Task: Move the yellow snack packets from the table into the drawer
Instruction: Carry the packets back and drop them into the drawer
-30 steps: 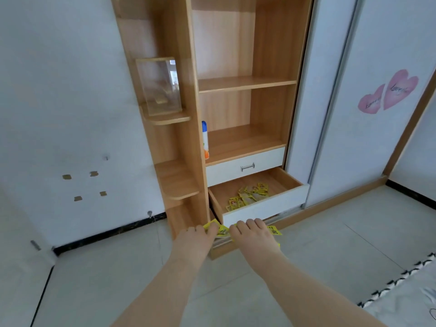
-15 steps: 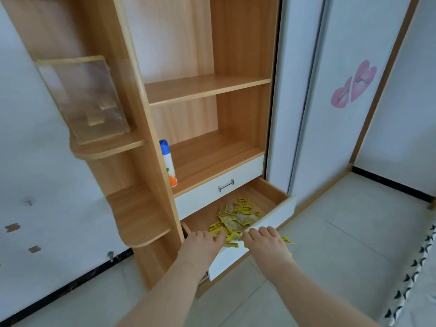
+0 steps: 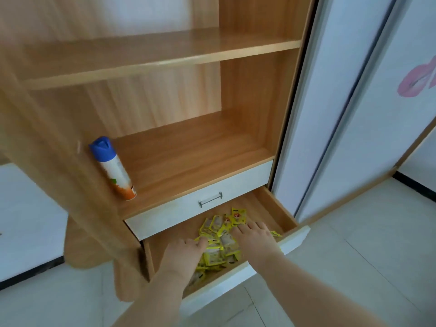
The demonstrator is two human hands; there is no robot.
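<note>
Cabinet: tall wood-grain shelving unit (image 3: 179, 147) fills most of the head view; its top and left side are cut off by the frame, and the left upright is smeared by blur.
Sliding doors: white panels (image 3: 354, 114) stand to the right of the cabinet, with a pink sticker (image 3: 415, 83) cut off at the right edge.
Floor: pale tiles (image 3: 354, 256) run below and to the right.
Open drawer: low wooden drawer with a white front (image 3: 278, 208), pulled out under a closed white drawer with a metal handle (image 3: 210, 199); its near front is partly hidden behind both forearms.
Spray can: white and orange can with a blue cap (image 3: 113, 168) stands on the shelf against the left upright.
Packets: heap of small yellow snack packets (image 3: 219, 234) lies inside the open drawer, print too small to read; the lower part of the heap is covered by the hands.
Left hand: left hand (image 3: 182, 253), palm down over the heap, fingers curled narrowly with packets under them; whether the grip holds any cannot be told.
Right hand: right hand (image 3: 253, 237), palm down, fingers loosely spread and flat on the packets, a yellow corner showing at its right side; grip underneath is hidden.
</note>
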